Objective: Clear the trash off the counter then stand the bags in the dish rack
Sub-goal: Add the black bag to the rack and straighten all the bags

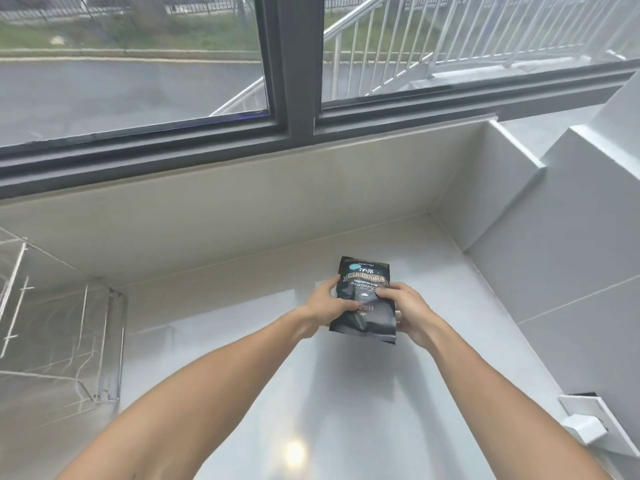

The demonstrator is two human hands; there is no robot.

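A black foil bag (365,299) with gold lettering and a pale blue mark hangs above the white counter (311,393), its print upside down to me. My left hand (327,303) grips its left edge and my right hand (408,311) grips its right edge. The wire dish rack (59,327) stands at the left end of the counter, well apart from the bag, and looks blurred. No other bag or trash shows in this view.
A white wall tile backsplash runs behind the counter below a dark-framed window (294,98). A white side wall (571,271) closes the counter on the right. A white wall socket (588,424) sits at the lower right.
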